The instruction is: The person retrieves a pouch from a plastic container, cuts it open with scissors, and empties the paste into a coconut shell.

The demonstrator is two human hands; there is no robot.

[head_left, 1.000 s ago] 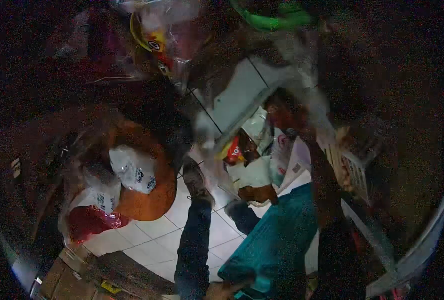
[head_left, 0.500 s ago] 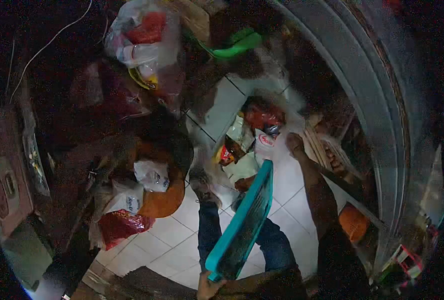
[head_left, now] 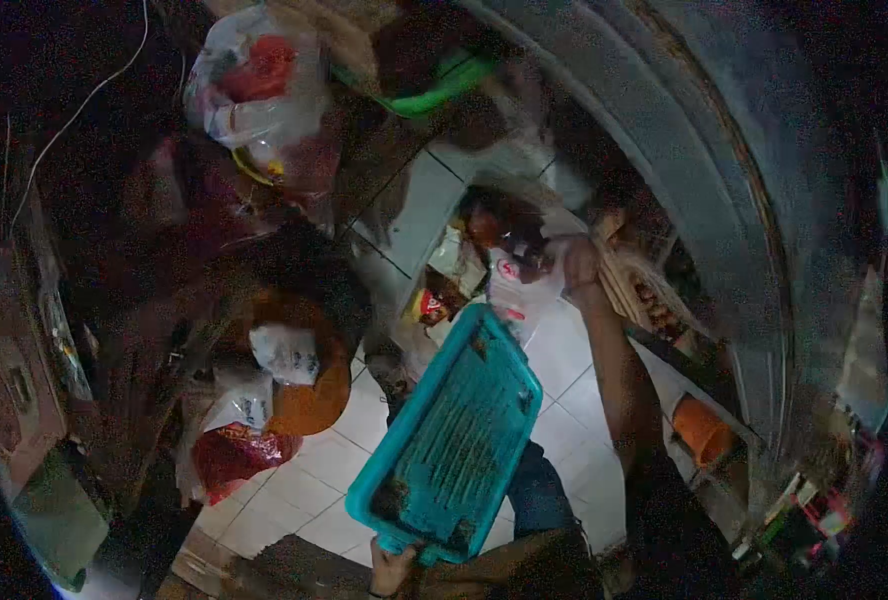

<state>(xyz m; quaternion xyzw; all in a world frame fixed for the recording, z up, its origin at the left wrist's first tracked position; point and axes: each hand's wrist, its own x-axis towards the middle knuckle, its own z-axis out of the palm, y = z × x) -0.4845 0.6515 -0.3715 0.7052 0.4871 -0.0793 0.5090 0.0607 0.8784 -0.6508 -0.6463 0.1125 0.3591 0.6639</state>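
Note:
My left hand (head_left: 394, 568) grips the lower edge of a teal plastic tray (head_left: 454, 435). The tray is tilted, with its ribbed, dirt-stained inside toward me and its upper end by a bag. That clear plastic bag (head_left: 524, 310) stands on the floor with several snack packets (head_left: 456, 262) in and around it, partly behind the tray. At the bag's right side my right hand (head_left: 582, 262) is closed on its edge; the fingers are dim and slightly blurred.
To the left, white packets (head_left: 284, 355) and a red packet (head_left: 244, 460) lie by an orange round object (head_left: 319, 395). A filled clear bag (head_left: 264, 90) stands at the upper left. An orange pot-like object (head_left: 704, 430) sits at the right, on white floor tiles (head_left: 334, 470).
The teal tray has turned from nearly edge-on to show its broad inside, and its upper end has shifted left. My right hand stays at the bag. The whole view has shifted slightly.

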